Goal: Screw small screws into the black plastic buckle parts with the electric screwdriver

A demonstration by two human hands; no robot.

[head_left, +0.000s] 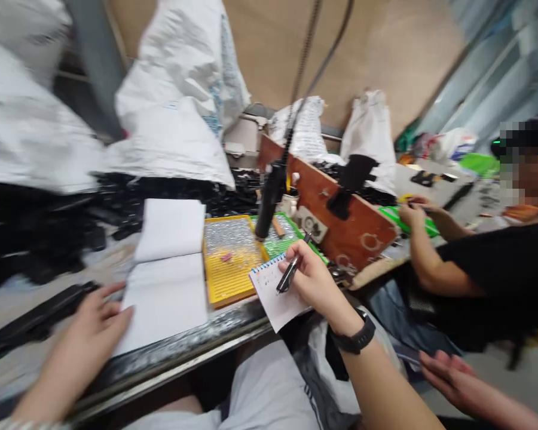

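An open notebook (165, 298) with blank-looking white pages lies at the bench edge. My left hand (96, 322) rests at its left side, fingers apart, with the fingertips touching the page edge. Beyond that hand is a long black part (40, 319). My right hand (311, 275), with a dark watch on the wrist, is closed on a black pen (289, 276). Under its fingers a small spiral notepad (273, 295) with handwriting juts past the bench edge. The hand covers part of the notepad, so I cannot tell how it is supported.
A yellow tray (228, 286) with small bits and a green tray (280, 245) stand behind the notepad. A black tool (271, 200) hangs over them on a cable. A reddish board (327, 197) divides the bench. At right are a seated co-worker (497, 263) and another person's hand (452, 376).
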